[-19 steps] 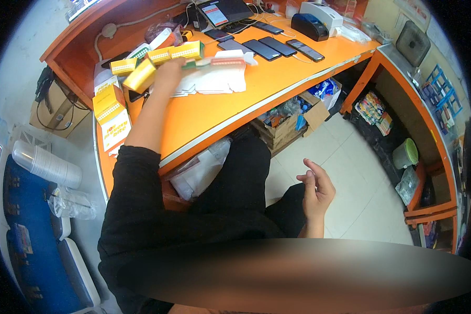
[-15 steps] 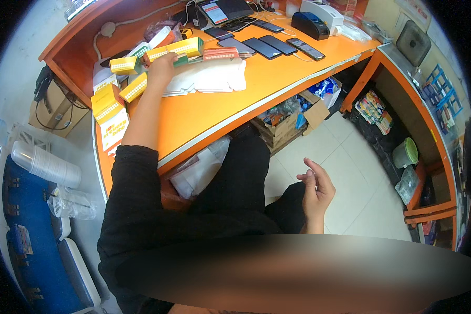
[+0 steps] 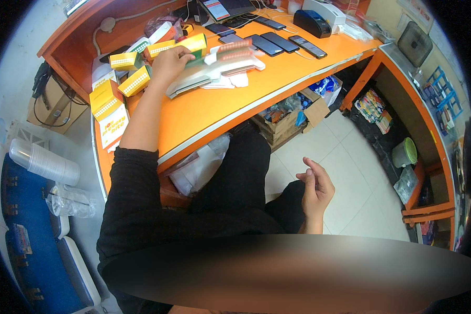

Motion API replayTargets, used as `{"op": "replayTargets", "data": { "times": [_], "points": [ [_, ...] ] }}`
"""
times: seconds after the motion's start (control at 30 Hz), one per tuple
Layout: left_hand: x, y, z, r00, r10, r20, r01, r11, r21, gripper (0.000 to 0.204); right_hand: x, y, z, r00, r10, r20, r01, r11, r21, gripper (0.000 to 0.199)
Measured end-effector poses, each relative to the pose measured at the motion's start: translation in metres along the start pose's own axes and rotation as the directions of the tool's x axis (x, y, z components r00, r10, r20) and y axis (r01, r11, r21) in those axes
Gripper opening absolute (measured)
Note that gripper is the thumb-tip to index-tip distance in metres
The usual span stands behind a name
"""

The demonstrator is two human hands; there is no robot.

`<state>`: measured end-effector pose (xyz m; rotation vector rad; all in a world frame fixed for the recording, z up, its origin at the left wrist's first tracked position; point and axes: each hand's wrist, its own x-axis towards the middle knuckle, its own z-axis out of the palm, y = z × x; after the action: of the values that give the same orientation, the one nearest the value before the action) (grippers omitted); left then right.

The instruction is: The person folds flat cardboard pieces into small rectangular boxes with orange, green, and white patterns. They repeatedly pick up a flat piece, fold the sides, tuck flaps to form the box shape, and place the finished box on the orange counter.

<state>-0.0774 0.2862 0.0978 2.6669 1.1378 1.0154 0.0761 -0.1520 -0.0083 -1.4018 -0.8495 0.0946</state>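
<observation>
A person sits at a long orange laminate counter point(image 3: 235, 112) that runs from the upper left of the frame to the upper right. The left hand point(image 3: 168, 64) reaches far forward to the upper centre-left, arm nearly straight, bare forearm rising from a black sleeve point(image 3: 133, 204). Its fingers curl over a small rectangular yellow-and-green cardboard carton point(image 3: 196, 46), and the grip looks closed on it, though the fingertips hide behind the knuckles.

The carton is probably light and stiff-walled but crushable, with a smooth printed surface. A hold across its long flat faces, thumb on one side and fingers on the other, would likely suit it best.

Just right of the hand lies a fanned stack of white papers and blister strips point(image 3: 217, 73). More small yellow cartons with dotted ends point(image 3: 125, 78) crowd the counter's left end, near the wrist.

The right hand point(image 3: 314, 191) rests low in the centre-right of the frame above the lap, well apart from the counter. It holds nothing, palm turned inward, fingers loosely half-curled.

Several dark flat phones point(image 3: 277, 43) lie in a row at the top centre.
</observation>
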Motion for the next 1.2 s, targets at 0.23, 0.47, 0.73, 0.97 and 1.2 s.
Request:
{"op": "replayTargets", "data": {
  "times": [0.23,0.47,0.73,0.97,1.2],
  "points": [
    [-0.006,0.007,0.002,0.995,0.071,0.063,-0.079,0.988,0.136,0.018,0.0,-0.003,0.0,1.0,-0.002,0.004,0.002,1.0,0.015,0.021],
    [-0.006,0.0,0.009,0.971,0.229,-0.072,-0.206,0.949,0.239,0.015,-0.003,-0.005,-0.005,1.0,0.018,-0.019,-0.018,1.0,0.015,0.021],
    [-0.009,-0.024,0.024,0.965,0.036,0.261,-0.123,0.937,0.326,0.027,-0.004,-0.006,-0.007,1.0,-0.003,-0.007,0.003,1.0,0.003,0.021],
    [-0.008,-0.015,0.016,0.909,0.32,-0.266,-0.141,0.838,0.526,0.017,-0.002,-0.005,-0.008,1.0,-0.006,-0.013,0.006,1.0,0.009,0.021],
    [-0.032,0.06,-0.019,0.531,0.747,-0.4,-0.576,0.664,0.476,0.01,0.0,-0.008,-0.003,0.999,-0.045,0.005,0.045,0.998,0.036,0.02]
  ]
}}
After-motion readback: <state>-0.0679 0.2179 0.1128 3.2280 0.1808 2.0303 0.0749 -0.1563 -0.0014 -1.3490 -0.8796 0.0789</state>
